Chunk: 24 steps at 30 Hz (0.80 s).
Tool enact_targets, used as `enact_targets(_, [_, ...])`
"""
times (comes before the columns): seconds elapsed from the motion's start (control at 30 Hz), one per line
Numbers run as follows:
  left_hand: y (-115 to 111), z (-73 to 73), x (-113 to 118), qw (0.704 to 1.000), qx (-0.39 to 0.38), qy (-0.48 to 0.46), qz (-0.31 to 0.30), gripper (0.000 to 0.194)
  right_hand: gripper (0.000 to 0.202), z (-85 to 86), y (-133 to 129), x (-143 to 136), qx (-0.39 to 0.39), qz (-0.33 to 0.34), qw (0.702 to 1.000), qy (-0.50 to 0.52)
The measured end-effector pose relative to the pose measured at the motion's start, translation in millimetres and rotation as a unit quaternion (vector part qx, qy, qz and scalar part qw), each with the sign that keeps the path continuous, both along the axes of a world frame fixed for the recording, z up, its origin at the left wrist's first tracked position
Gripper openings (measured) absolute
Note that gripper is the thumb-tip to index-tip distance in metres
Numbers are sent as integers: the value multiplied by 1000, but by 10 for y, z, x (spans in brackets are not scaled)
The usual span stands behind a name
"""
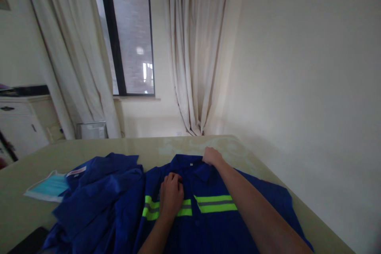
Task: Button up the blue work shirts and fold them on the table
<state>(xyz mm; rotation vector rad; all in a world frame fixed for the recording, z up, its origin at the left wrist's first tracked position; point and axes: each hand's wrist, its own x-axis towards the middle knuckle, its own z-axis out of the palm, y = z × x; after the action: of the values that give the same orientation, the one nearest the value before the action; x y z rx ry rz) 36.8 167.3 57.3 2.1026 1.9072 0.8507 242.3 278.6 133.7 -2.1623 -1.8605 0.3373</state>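
Observation:
A blue work jacket [214,222] with yellow-green and grey reflective bands lies spread on the table, front side up, its collar toward the far edge. My right hand [212,156] is closed around the right side of the collar, by the shoulder. Lower down, my left hand [172,192] rests on the left chest just under the collar, fingers curled together against the cloth. Its fingertips are partly hidden. Left of the jacket lies a crumpled blue garment [101,198] with a white label strip, touching the jacket's side.
The pale green table [166,143] carries a light-blue face mask [49,186] at the left and a dark flat object [31,240] at the near left corner. A wall [312,87] runs along the right. Behind stand curtains [196,47], a window [132,35] and a white cabinet [20,127].

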Motion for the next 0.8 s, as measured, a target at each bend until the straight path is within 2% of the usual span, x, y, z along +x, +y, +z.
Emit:
enact_targets(0.1, [-3, 6, 9, 1000, 2, 7, -3, 25, 19, 104, 18, 102, -27, 9, 1000, 1])
enact_targets(0.27, [-33, 6, -15, 1000, 13, 4, -5, 27, 10, 255, -71, 118, -4, 19, 1000, 3])
enact_targets(0.4, [-9, 61, 26, 992, 68, -92, -44, 35, 9, 410, -157, 52, 4, 38, 999, 1])
enact_targets(0.5, [93, 206, 208, 972, 112, -188, -87, 40, 11, 534, -229, 18, 0, 66, 998, -2])
enact_targets(0.67, [299, 464, 575, 957, 21, -236, -166, 30, 16, 673, -359, 22, -9, 129, 992, 7])
enact_targets(0.8, [361, 486, 636, 958, 13, -227, -173, 25, 19, 702, -401, 54, -6, 161, 987, 27])
